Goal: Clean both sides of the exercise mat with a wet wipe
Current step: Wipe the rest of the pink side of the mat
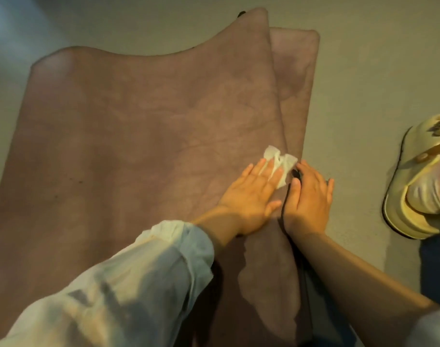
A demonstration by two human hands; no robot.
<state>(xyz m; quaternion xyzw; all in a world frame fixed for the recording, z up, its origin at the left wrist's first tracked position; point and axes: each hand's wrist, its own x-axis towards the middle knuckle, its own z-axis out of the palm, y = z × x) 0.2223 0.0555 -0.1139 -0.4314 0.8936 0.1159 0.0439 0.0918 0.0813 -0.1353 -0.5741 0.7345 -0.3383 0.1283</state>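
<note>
Head view: I see my flat left hand (pixel 249 194) press the wipe (pixel 280 165) on the folded mat (pixel 138 136) on the floor; my right hand (pixel 309 196) lies flat at its edge. I think lots is left.

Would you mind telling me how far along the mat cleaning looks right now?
Mid-job. The left hand presses the white wet wipe flat onto the mat near its right edge, while the right hand steadies that edge. The mat lies folded over itself, so one face is being wiped. Which areas are already clean cannot be told.
</note>
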